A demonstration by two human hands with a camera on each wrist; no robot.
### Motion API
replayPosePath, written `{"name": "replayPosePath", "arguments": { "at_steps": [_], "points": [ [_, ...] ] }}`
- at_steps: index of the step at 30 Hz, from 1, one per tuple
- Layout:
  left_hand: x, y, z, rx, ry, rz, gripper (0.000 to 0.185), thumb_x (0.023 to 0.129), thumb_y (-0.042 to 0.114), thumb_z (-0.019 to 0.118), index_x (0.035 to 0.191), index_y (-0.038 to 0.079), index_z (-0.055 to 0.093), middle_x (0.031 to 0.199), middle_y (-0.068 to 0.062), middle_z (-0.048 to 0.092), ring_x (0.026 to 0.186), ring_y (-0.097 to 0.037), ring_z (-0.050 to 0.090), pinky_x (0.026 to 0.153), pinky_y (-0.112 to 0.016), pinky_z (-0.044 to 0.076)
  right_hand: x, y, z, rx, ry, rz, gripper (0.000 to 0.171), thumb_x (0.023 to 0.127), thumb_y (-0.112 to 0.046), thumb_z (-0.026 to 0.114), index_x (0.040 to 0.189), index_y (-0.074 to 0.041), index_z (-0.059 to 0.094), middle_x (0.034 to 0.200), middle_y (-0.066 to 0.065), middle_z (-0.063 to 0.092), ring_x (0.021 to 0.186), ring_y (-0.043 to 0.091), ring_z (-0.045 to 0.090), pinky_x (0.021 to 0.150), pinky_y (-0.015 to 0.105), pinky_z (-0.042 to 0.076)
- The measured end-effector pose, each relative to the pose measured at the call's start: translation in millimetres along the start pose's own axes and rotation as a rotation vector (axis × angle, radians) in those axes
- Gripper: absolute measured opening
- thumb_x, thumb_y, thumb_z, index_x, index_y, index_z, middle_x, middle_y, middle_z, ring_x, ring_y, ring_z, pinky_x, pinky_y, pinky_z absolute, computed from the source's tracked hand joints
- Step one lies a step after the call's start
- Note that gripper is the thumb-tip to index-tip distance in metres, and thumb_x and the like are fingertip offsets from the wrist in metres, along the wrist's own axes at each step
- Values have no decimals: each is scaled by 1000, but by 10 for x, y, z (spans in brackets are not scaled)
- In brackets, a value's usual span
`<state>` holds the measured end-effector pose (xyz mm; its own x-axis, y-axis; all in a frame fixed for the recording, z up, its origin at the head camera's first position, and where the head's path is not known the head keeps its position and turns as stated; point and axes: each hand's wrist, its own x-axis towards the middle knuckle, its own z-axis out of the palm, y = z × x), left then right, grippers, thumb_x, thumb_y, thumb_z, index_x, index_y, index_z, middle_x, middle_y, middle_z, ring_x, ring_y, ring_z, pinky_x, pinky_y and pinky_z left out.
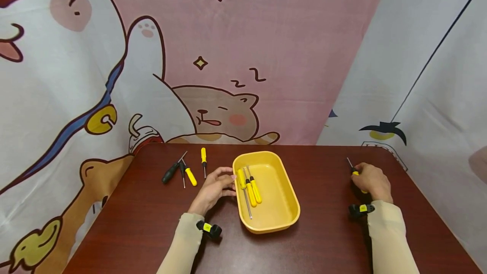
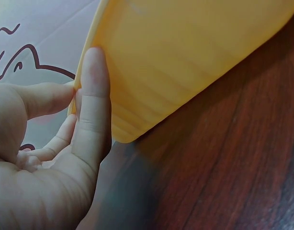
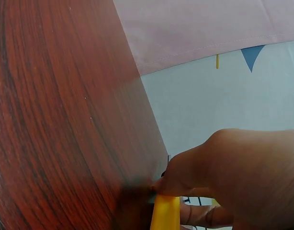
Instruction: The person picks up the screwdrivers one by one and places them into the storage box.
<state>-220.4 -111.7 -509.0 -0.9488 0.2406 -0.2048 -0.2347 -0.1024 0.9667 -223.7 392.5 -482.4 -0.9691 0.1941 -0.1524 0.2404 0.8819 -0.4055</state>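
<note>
screwdriver [image 1: 355,172] sits in our right hand [image 1: 375,181], fingers curled on its yellow handle; our left hand [image 1: 214,190] pinches the rim of the yellow tray [image 1: 275,198] between our hands.

Long cream sleeves [image 1: 392,238] and small black wrist cameras [image 1: 215,232] with yellow labels [image 1: 207,227]
</note>
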Motion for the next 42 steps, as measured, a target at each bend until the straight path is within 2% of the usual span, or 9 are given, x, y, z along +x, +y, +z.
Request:
{"name": "replayPosePath", "arguments": {
  "at_steps": [5, 14, 20, 24, 33, 42],
  "points": [
    [2, 13, 7, 13, 0, 5, 46, 101, 17, 65, 141, 1, 48, 108, -20, 67, 80, -19, 68, 73, -36, 65, 24, 12, 4, 21, -5, -7, 56, 92, -22, 62, 136, 10, 50, 120, 36, 58, 85, 38, 58, 67, 42, 51],
    [10, 21, 16, 3, -1, -1, 45, 100, 18, 68, 139, 3, 49, 104, -16, 68, 80, -19, 68, 73, -36, 65, 64, 3, 29, 93, -8, -30, 54, 95, -22, 61, 137, 9, 49, 120, 34, 58, 92, 39, 57, 70, 41, 52],
    [8, 11, 10, -2, -2, -6, 44, 100, 16, 67, 139, 3, 50, 106, -17, 68, 81, -19, 68, 73, -35, 65, 70, -33, 70, 127, 32, -92, 50, 96, -21, 61, 135, 9, 51, 107, 27, 61, 86, 32, 58, 62, 30, 46],
    [-2, 12, 8, -3, -4, -1, 44, 100, 14, 67, 138, 1, 49, 106, -18, 68, 80, -18, 68, 72, -35, 64, 66, -57, 77, 126, 60, -127, 48, 97, -21, 62, 134, 8, 52, 102, 25, 62, 84, 31, 57, 62, 30, 44],
    [-10, 11, 5, -2, -7, -5, 44, 100, 14, 66, 139, 1, 49, 108, -20, 67, 80, -18, 68, 72, -34, 64, 76, -113, 96, 173, 62, -171, 49, 97, -23, 64, 135, 6, 53, 106, 25, 64, 85, 29, 58, 66, 28, 47],
    [-11, 25, 7, 5, 1, -8, 44, 101, 14, 65, 140, 2, 48, 107, -19, 67, 80, -19, 68, 72, -35, 65, 85, -196, 100, 243, 30, -172, 51, 100, -29, 63, 139, 1, 52, 117, 26, 63, 94, 31, 60, 73, 26, 49]
  ]
}}
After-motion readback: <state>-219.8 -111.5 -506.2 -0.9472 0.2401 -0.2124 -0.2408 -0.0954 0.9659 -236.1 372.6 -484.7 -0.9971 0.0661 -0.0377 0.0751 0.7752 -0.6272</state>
